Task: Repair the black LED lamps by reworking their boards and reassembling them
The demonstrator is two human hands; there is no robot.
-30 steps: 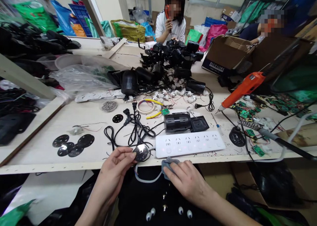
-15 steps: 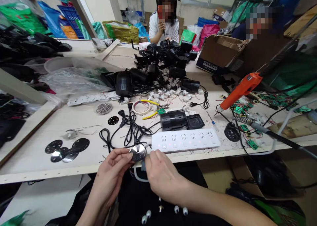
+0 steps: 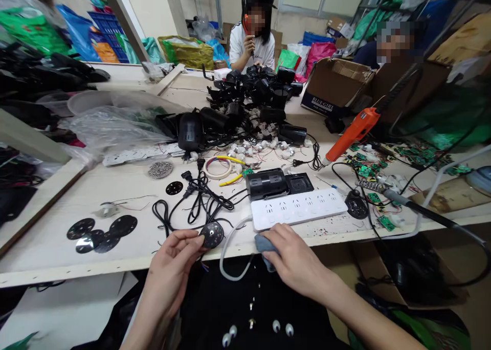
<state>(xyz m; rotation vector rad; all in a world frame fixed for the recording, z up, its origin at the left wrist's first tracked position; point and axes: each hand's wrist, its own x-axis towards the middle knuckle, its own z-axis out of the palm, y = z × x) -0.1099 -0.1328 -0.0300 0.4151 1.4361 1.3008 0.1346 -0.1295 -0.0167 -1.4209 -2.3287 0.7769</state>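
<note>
My left hand [image 3: 179,253] pinches a round black disc [image 3: 213,235] by its rim, thumb on top, at the table's front edge. A grey-blue cloth [image 3: 265,244] is bunched under the fingers of my right hand [image 3: 293,260], at the front edge just below the white power strip [image 3: 299,209]. The strip's pale cable [image 3: 226,247] loops over the edge between my hands. Several similar thin black discs [image 3: 123,225] lie overlapping on the left, and a single one [image 3: 174,188] lies farther back. Black plug cords [image 3: 203,196] are tangled beyond my left hand.
An orange electric screwdriver [image 3: 351,136] hangs at the right, near green circuit boards [image 3: 374,171]. Black housings [image 3: 268,86] are heaped at the back, before a seated person [image 3: 238,43]. A pile of screws [image 3: 160,170] and a tape roll [image 3: 217,168] lie mid-table.
My right hand has moved right, away from the disc, with the cloth now showing in it. The power strip has shifted right and tilted. The orange screwdriver has swung left. The disc stays in my left hand.
</note>
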